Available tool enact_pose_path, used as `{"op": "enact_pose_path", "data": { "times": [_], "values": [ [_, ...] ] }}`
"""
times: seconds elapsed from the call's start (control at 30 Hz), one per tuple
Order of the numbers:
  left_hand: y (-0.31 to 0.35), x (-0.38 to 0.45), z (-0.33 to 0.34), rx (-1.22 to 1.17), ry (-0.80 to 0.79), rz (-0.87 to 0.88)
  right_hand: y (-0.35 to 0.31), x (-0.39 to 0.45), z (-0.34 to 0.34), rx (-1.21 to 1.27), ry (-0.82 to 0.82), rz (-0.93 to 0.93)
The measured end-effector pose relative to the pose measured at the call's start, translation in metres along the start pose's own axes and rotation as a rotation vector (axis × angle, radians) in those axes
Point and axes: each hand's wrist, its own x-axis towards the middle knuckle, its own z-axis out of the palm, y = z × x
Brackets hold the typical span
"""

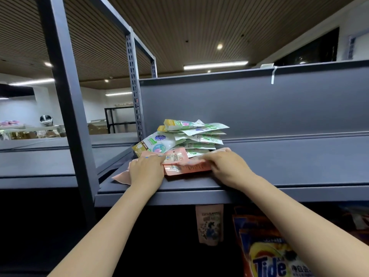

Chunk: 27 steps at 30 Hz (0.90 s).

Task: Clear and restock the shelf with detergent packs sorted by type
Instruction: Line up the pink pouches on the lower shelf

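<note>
— Hands on the grey metal shelf (259, 188)?
— Two: left hand (146, 172) and right hand (226, 165) both grip flat glossy pink packs (185, 166) between them.
— Count?
— About three pink; behind the fingers, roughly eight white-green packs (191, 136) stacked.

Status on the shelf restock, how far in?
Early restock, it seems. Done: the green-and-white packs sit piled at the back left of the shelf, which is otherwise mostly bare. In hand: the left hand and right hand both rest on the pink packs at the front edge. Left: the Tide bags below remain unsorted.
</note>
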Motion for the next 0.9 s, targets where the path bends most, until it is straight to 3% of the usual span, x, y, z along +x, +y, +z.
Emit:
{"op": "enact_pose_path", "data": {
  "times": [0.13, 0.27, 0.6, 0.7, 0.77, 0.9],
  "values": [
    [-0.003, 0.002, 0.003, 0.109, -0.017, 0.071, 0.001, -0.012, -0.021, 0.092, 0.345, 0.196],
    [-0.001, 0.006, -0.004, 0.103, -0.095, 0.084, 0.005, -0.015, -0.036, 0.386, 0.644, 0.341],
    [0.060, 0.003, -0.032, 0.125, -0.018, 0.238, 0.014, -0.025, -0.024, 0.825, 0.622, 0.389],
    [0.081, 0.001, -0.030, 0.057, -0.082, 0.279, 0.017, -0.024, -0.022, 0.907, 0.589, 0.401],
    [0.083, 0.005, -0.034, -0.044, -0.127, 0.243, 0.020, -0.024, -0.021, 0.957, 0.574, 0.416],
    [0.056, 0.024, -0.034, -0.015, -0.185, 0.093, 0.021, -0.025, -0.020, 1.033, 0.559, 0.450]
  ]
}}
